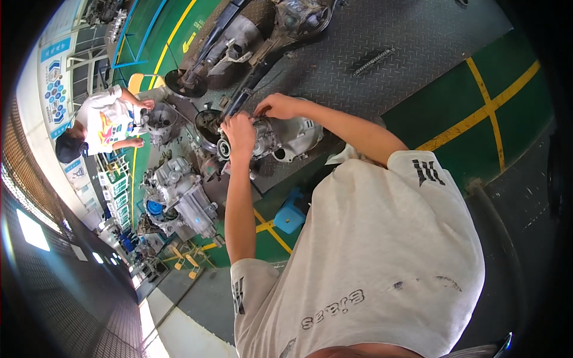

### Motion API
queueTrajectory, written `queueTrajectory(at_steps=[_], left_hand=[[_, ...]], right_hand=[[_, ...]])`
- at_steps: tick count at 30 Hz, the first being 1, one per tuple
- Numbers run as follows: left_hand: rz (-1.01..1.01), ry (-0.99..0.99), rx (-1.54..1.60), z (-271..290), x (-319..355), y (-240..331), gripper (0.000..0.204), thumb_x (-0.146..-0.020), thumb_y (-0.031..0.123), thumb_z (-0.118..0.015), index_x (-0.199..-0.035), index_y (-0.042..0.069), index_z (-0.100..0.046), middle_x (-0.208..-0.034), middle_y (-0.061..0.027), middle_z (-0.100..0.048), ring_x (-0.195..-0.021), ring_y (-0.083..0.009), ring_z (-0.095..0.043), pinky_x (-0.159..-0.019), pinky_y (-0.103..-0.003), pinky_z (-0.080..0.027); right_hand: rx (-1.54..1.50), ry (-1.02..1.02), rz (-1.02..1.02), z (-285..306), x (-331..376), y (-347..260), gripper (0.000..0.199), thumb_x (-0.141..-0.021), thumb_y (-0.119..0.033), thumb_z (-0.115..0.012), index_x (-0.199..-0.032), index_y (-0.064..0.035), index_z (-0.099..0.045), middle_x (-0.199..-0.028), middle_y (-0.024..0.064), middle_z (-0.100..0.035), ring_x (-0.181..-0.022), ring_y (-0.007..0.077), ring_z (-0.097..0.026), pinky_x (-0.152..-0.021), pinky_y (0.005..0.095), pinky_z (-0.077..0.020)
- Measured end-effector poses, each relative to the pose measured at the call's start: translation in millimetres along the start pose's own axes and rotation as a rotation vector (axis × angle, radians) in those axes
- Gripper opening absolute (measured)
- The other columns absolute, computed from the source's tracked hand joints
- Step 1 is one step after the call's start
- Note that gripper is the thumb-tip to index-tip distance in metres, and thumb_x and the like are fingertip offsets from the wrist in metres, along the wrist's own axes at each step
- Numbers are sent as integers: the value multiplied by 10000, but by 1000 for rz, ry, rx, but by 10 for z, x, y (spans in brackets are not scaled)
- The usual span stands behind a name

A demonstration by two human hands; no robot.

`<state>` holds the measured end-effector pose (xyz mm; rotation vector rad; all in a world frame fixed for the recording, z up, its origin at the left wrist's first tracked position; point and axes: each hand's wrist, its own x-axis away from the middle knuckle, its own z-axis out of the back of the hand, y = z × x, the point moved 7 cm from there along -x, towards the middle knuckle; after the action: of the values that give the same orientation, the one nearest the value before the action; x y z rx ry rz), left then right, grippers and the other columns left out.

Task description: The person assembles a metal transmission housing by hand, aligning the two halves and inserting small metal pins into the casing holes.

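Note:
On a metal-plate bench in front of me sits a silver gearbox casing [301, 138] with a wide bell-shaped end on the right. My left hand [240, 132] rests at its left end, fingers curled over the top, beside a round bearing-like opening [224, 148]. My right hand [279, 107] is bent over the casing's upper edge, thumb and fingers drawn together. Whatever lies in either hand is too small or hidden to make out. Just past my left hand stands a dark, round open housing [208, 124].
A larger silver transmission [182, 194] stands to the left. Axle assemblies with a brake disc [186, 83] lie beyond my hands. A co-worker [106, 119] handles another casing [161, 122] at the far left. A blue stool [290, 212] stands below the bench. A dark toothed strip [374, 61] lies on the plate.

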<state>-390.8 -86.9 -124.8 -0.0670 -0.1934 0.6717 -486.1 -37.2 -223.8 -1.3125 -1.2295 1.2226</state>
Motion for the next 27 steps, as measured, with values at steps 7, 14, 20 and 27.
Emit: queueTrajectory(at_steps=[7, 14, 20, 27], left_hand=[[128, 75, 443, 199, 108, -105, 109, -800, 31, -695, -908, 50, -703, -929, -148, -683, -880, -339, -669, -772, -455, -500], [413, 398, 661, 739, 1045, -151, 89, -941, 58, -605, -985, 22, -673, -933, -124, -631, -800, -298, -607, -698, -391, -475], [792, 458, 921, -15, 2079, -69, 154, -986, 52, -536, -1024, 14, -681, -909, -96, -645, -735, -205, -569, -669, -334, -461], [1058, 584, 1183, -917, 2539, 370, 181, -1001, 68, -505, -1038, -19, -659, -919, -139, -663, -779, -236, -610, -748, -337, -486]], right_hand=[[135, -221, 126, -205, -217, -380, 332, -835, -39, -698, -1165, -41, -661, -1040, 156, -724, -939, 310, -686, -829, 393, -511], [808, -546, 420, -383, -377, -837, 216, -795, -68, -648, -1006, -40, -687, -831, 192, -706, -780, 389, -690, -667, 479, -537], [1143, -744, 579, -620, -494, -835, 160, -848, -129, -567, -864, 4, -655, -730, 210, -673, -746, 394, -696, -626, 482, -550], [1281, -964, 645, -841, -666, -802, 160, -820, -177, -658, -813, -20, -685, -727, 162, -696, -741, 351, -714, -625, 451, -569]])
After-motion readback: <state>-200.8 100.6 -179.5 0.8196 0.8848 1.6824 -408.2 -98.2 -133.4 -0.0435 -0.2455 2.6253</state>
